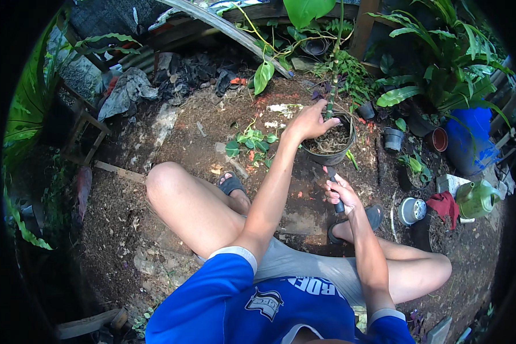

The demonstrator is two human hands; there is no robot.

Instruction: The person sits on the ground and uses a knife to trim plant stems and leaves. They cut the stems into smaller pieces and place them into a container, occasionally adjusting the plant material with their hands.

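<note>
A tall plant with a thick green, ringed stem rises from a round dark pot of soil and dry fibres. My left hand reaches over the pot's left rim, thumb and forefinger on either side of the stem's base, seemingly gripping it. Below the pot, my right hand is closed round a slim tool with a black handle. The tool's upper part points toward the pot's near side; its kind I cannot make out.
Cut leafy pieces lie left of the pot. To the right stand small black pots, a white pot, a red cloth, a green watering can and a blue container. A wooden beam slants across the back.
</note>
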